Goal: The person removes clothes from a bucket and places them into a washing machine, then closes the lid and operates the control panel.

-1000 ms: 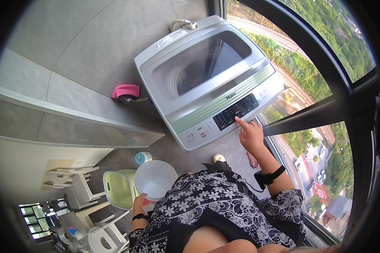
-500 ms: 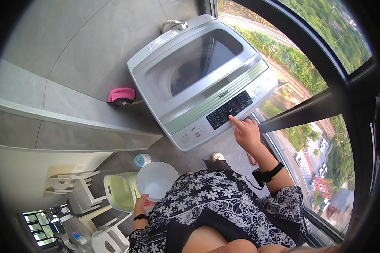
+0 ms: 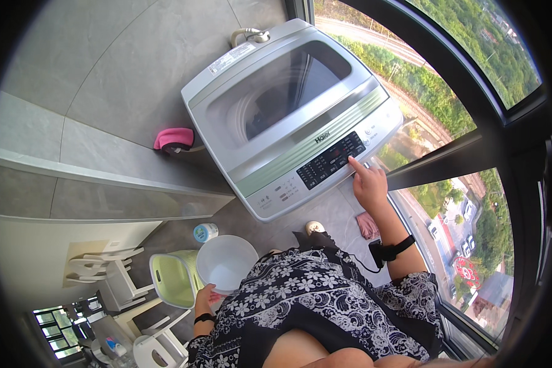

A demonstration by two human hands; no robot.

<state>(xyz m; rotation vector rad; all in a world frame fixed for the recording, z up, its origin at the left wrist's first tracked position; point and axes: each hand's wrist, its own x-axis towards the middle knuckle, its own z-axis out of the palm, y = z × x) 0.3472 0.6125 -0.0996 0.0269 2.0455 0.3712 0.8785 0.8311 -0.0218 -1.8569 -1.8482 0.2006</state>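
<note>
A light grey top-loading washing machine (image 3: 230, 153) stands ahead of me with its dark see-through lid down. My right hand (image 3: 369, 186) holds nothing; its stretched index finger touches the near edge of the black control panel (image 3: 330, 161), toward the panel's right end, while the other fingers curl. At my left side, my left hand (image 3: 204, 295) grips the near rim of a round white basin (image 3: 227, 260). The basin is tilted, and its bare inside shows. Something red and white, partly hidden, is next to that hand.
A green-lined laundry basket (image 3: 172, 279) and a white-and-blue tub (image 3: 205, 232) stand by the basin. Pink cloth (image 3: 367, 226) lies on the floor at right. A pink and black item (image 3: 175, 140) is left of the washer. Tall windows (image 3: 435, 150) border the right side; white chairs (image 3: 119, 285) stand lower left.
My right index finger has moved right and slightly up along the control panel. My left hand keeps its hold on the basin. More of the pink cloth shows.
</note>
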